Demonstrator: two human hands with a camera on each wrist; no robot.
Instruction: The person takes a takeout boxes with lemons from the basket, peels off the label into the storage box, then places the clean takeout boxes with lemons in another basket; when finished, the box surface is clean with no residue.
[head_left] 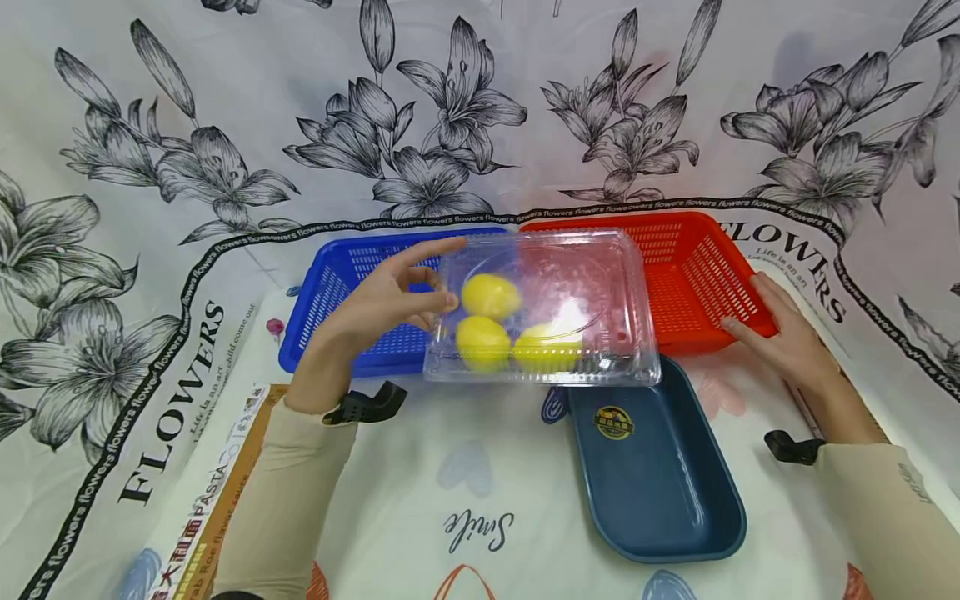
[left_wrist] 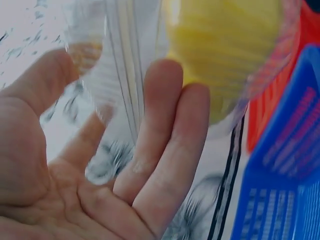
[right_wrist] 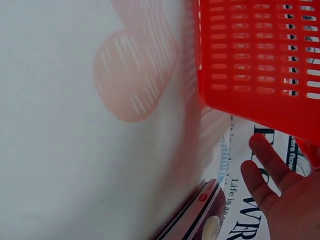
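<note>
In the head view my left hand (head_left: 378, 300) grips the left edge of a clear plastic clamshell box (head_left: 600, 258). The box holds yellow lemons (head_left: 483, 343) and is up over the two baskets. From the left wrist view, the thumb and fingers (left_wrist: 162, 100) are on either side of the box's ribbed edge, with a lemon blurred behind the plastic. My right hand (head_left: 795, 350) is at the right side of the red basket (head_left: 693, 283), thumb by its front corner. In the right wrist view its visible fingers (right_wrist: 270, 162) are straight and spread below the basket's edge.
A blue basket (head_left: 318, 308) stands left of the red one. In front lies a dark blue tray (head_left: 645, 475) with a round label. A long pasta packet (head_left: 217, 492) lies at the left, near a small pink lollipop (head_left: 275, 327). Another dark packet (right_wrist: 200, 210) lies by the right hand.
</note>
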